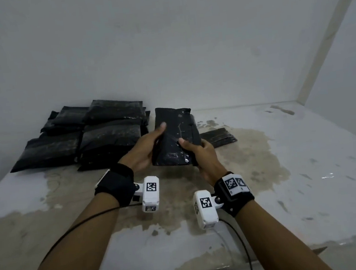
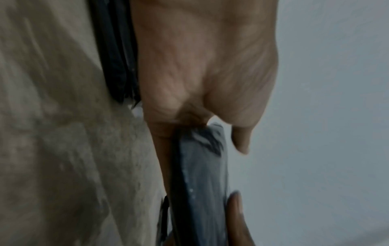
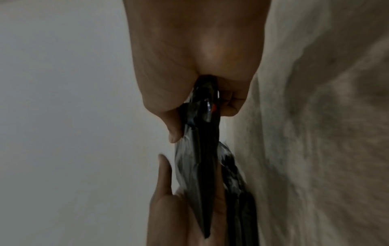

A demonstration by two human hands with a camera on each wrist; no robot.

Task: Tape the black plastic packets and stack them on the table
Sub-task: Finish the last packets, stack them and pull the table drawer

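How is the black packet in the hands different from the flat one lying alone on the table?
The held packet is up off the table, gripped by the left hand and right hand; the lone packet lies untouched. The held packet looks bigger and thicker; the lone one looks flatter. Both are shiny black plastic.

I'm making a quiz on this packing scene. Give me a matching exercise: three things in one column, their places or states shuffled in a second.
Things:
1. held packet
2. packet pile
3. lone flat packet

Places or states:
A. flat on the table, right of the hands
B. stacked by the wall at left
C. gripped by the left hand and right hand, above the table

Pairs: 1-C, 2-B, 3-A
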